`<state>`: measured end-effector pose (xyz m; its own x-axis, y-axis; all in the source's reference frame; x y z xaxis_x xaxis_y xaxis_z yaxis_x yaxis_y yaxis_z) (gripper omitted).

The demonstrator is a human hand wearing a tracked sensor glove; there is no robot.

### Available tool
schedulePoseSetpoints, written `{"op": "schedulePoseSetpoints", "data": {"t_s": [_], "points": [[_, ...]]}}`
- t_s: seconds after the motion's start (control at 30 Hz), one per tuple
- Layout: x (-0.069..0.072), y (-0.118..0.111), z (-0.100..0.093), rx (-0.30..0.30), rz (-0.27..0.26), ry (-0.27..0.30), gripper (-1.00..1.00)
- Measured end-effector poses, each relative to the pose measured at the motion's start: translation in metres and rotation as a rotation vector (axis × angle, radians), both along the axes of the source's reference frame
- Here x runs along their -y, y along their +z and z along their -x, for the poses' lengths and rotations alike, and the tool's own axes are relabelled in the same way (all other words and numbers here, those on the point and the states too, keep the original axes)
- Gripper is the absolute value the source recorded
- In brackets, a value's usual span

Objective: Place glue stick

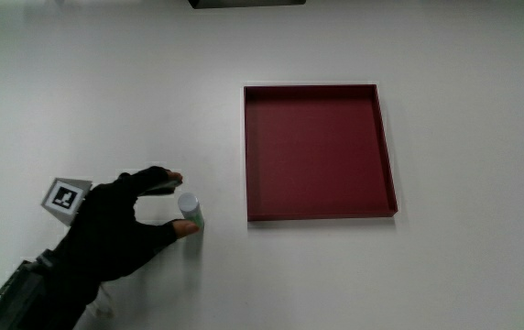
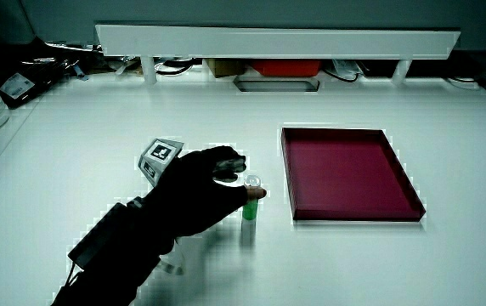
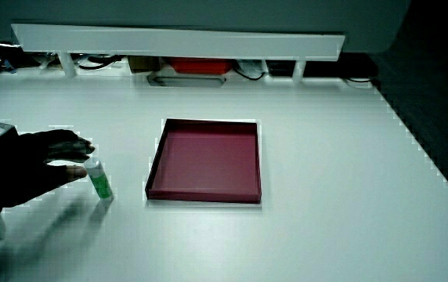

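Note:
A green glue stick [image 1: 190,213] with a white cap stands upright on the white table, beside the dark red tray [image 1: 322,216] and outside it. The gloved hand [image 1: 172,203] is beside the stick, on the side away from the tray. Its thumb and fingers [image 1: 163,178] curve in a loose C; the thumb tip touches the stick's body, and the fingers stay a little off the cap. Both side views show the same: the glue stick [image 2: 248,208] [image 3: 100,182] upright by the hand [image 2: 241,177] [image 3: 83,157], a short way from the tray [image 2: 353,218] [image 3: 200,196], which holds nothing.
A low white partition [image 2: 277,41] runs along the table edge farthest from the person, with cables and boxes under it. The patterned cube [image 1: 65,199] sits on the back of the hand.

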<state>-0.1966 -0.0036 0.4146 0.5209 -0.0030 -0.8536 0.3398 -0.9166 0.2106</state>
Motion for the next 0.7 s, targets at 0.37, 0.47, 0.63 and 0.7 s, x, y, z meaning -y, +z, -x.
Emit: {"op": "schedulePoseSetpoints", "data": {"t_s": [0.37,0.47,0.63,0.7], "points": [[-0.019,0.028,0.016,-0.007,0.065,-0.017,0.00],[-0.023,0.037,0.020,-0.012,0.091,-0.034,0.00],[-0.028,0.058,0.031,-0.026,0.108,-0.047,0.00],[-0.029,0.060,0.033,0.000,0.105,-0.047,0.00]]}}
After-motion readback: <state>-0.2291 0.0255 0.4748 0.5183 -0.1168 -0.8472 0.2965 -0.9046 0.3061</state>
